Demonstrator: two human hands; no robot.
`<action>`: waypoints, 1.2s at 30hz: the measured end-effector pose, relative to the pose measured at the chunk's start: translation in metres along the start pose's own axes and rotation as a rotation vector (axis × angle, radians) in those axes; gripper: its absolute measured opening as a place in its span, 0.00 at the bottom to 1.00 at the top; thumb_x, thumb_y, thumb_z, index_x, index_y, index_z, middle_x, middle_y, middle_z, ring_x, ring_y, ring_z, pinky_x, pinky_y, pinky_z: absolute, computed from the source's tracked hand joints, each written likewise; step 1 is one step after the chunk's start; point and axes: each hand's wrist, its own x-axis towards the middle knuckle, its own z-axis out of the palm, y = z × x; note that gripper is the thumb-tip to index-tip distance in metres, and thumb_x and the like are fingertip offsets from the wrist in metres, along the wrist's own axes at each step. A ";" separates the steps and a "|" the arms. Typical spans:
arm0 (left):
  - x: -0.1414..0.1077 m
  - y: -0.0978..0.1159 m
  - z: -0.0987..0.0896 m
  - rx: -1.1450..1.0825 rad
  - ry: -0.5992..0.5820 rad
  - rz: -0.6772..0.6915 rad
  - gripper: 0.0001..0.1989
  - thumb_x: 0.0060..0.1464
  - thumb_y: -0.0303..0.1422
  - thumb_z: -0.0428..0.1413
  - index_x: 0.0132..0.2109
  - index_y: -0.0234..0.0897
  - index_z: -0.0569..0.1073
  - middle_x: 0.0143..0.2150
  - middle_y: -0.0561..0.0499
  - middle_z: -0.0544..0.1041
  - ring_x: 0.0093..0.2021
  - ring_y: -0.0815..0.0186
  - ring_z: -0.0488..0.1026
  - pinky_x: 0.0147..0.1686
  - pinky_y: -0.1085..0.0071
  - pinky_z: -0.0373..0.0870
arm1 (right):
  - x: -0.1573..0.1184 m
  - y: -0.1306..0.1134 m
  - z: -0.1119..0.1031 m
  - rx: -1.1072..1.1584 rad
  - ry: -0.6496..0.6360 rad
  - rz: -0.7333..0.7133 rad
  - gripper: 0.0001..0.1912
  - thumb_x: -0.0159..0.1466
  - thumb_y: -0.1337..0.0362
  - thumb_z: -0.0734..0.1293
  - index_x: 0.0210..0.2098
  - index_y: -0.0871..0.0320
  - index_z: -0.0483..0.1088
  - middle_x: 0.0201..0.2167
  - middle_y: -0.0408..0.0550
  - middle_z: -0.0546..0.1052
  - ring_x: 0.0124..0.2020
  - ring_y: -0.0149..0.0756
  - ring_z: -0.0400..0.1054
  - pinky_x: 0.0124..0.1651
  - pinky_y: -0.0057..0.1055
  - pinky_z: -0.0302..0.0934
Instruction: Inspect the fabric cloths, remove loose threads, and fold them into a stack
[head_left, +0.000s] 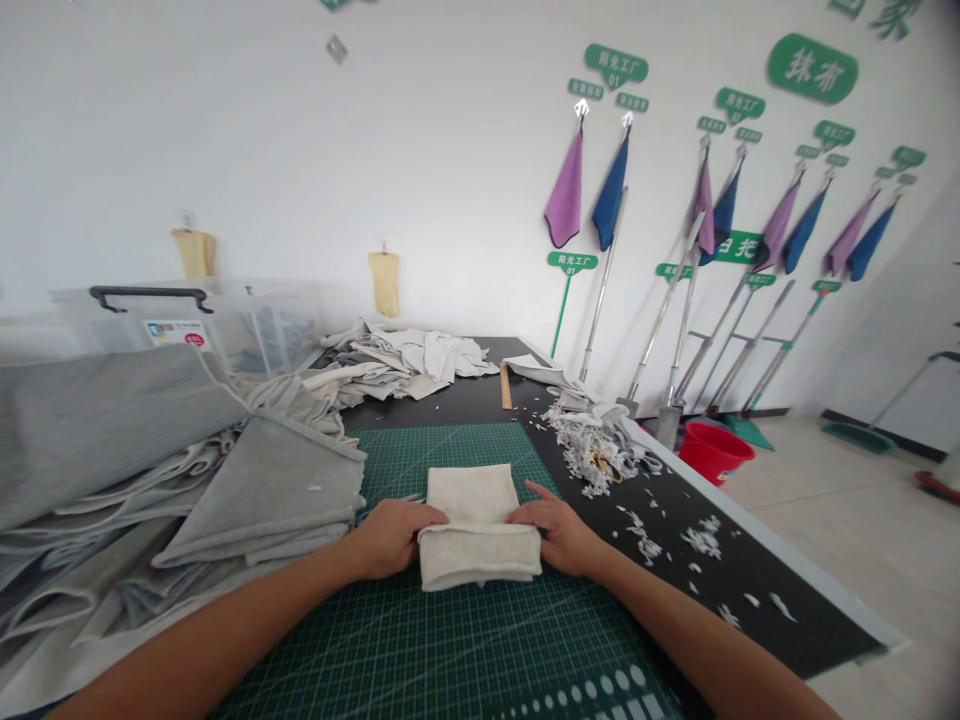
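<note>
Head: left hand [390, 538] and right hand [564, 535] pinch the cloth [480, 556], near part folded, far part seemingly unfolded.

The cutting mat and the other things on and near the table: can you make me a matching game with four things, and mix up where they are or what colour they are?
Things:
1. Bucket
2. Cutting mat
3. Folded cloth
4. Ruler

Places and colours:
A. Between the left hand and the right hand
B. Lying on the black tabletop
C. Red
D. Green, with thin grid lines

Right pairs: 1-C, 2-D, 3-A, 4-B
</note>
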 end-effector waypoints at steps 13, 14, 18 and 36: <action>-0.005 -0.002 0.006 0.222 -0.020 0.147 0.15 0.52 0.28 0.50 0.47 0.42 0.70 0.45 0.50 0.75 0.43 0.65 0.72 0.43 0.72 0.66 | -0.001 0.002 0.001 -0.019 -0.035 -0.075 0.11 0.57 0.70 0.63 0.39 0.54 0.70 0.40 0.43 0.78 0.44 0.30 0.71 0.63 0.41 0.41; -0.005 -0.002 0.006 0.228 -0.015 0.149 0.15 0.52 0.27 0.49 0.47 0.42 0.70 0.44 0.50 0.75 0.43 0.65 0.72 0.43 0.73 0.66 | -0.001 0.002 0.000 -0.022 -0.034 -0.076 0.11 0.57 0.70 0.62 0.39 0.54 0.70 0.40 0.43 0.78 0.44 0.30 0.71 0.63 0.41 0.42; -0.005 -0.005 0.008 0.248 -0.003 0.176 0.15 0.52 0.27 0.50 0.47 0.42 0.69 0.45 0.50 0.75 0.43 0.65 0.72 0.43 0.72 0.66 | -0.001 0.000 -0.001 -0.028 -0.039 -0.082 0.11 0.57 0.70 0.62 0.39 0.54 0.70 0.40 0.43 0.78 0.43 0.30 0.71 0.63 0.40 0.43; -0.006 -0.009 0.003 0.173 -0.038 0.273 0.20 0.49 0.29 0.50 0.50 0.44 0.71 0.52 0.51 0.73 0.51 0.63 0.70 0.51 0.68 0.65 | 0.003 -0.004 -0.008 -0.211 -0.274 -0.141 0.30 0.56 0.67 0.61 0.59 0.57 0.58 0.59 0.52 0.63 0.60 0.38 0.57 0.64 0.43 0.39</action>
